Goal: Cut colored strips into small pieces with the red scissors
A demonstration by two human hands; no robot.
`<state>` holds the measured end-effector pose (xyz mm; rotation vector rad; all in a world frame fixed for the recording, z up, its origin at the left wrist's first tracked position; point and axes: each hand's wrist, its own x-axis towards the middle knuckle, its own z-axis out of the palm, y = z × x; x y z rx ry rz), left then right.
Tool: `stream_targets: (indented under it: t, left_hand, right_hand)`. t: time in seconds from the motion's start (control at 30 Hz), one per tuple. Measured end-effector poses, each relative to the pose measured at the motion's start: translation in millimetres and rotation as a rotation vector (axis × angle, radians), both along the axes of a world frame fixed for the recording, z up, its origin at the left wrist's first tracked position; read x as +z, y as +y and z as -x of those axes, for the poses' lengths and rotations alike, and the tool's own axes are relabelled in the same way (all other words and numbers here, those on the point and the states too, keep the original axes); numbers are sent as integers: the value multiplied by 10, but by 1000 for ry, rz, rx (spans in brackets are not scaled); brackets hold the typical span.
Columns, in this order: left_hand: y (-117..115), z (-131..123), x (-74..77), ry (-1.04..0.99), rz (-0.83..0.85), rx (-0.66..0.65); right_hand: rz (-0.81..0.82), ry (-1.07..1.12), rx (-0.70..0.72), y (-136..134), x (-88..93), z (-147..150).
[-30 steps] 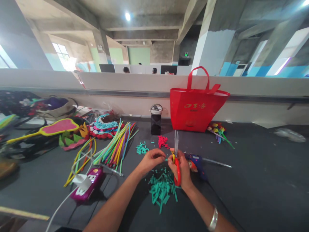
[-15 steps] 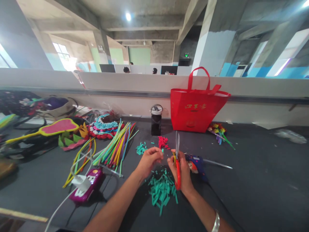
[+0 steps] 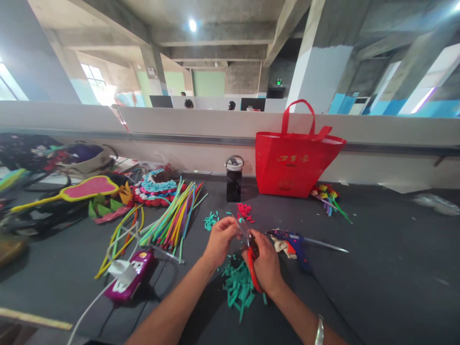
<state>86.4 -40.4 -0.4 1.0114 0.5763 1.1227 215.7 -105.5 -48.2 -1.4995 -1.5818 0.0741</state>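
My right hand grips a pair of scissors by the red handles, and the blades slant up and left. My left hand is closed in a pinch right by the blade tips; what it pinches is too small to make out. Below both hands lies a pile of cut green strips. Beyond my fingers are small red pieces and, further left, a little heap of teal pieces.
A glue gun with its cord lies right of my right hand. Pipe cleaners and a purple power strip are on the left. A black bottle and a red bag stand at the back.
My right hand has swung the scissors from upright to slanting left, bringing the blades to my left hand's fingertips. My left hand has barely moved.
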Motion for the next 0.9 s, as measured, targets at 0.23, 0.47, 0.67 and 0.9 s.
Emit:
stream_targets:
  t: [0.23, 0.47, 0.67, 0.9]
  left_hand:
    - [-32, -24, 31, -20, 29, -10]
    - [-70, -37, 67, -25, 71, -6]
    - [-72, -36, 69, -44, 71, 0]
    - [-76, -39, 63, -42, 78, -11]
  right_hand:
    - [-16, -14, -28, -5, -15, 0]
    - [-43, 11, -30, -12, 11, 11]
    - [-27, 9, -35, -11, 9, 0]
    - [-73, 13, -41, -20, 3, 18]
